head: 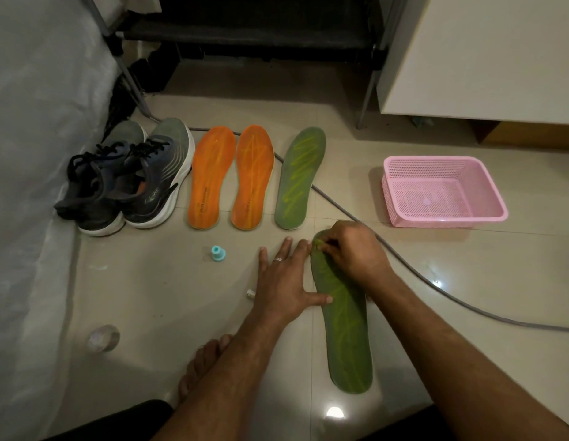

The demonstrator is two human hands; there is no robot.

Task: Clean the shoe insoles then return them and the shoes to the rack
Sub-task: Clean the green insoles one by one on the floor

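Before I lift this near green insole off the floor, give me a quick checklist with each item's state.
1. Left hand flat, steadying near green foam insole: ok.
2. Right hand pinching its toe end: ok.
3. Far green insole lies apart: ok.
4. Two orange foam insoles laid out beside the grey sneakers: ok.
5. Near insole clean: cannot tell.
6. Grey cable away from the insole: not ok, passes under the right forearm.

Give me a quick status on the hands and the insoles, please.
Left hand flat, steadying the near green insole. Right hand pinching its toe end. Three other insoles lined up beside the shoes. Grey cable runs close by.
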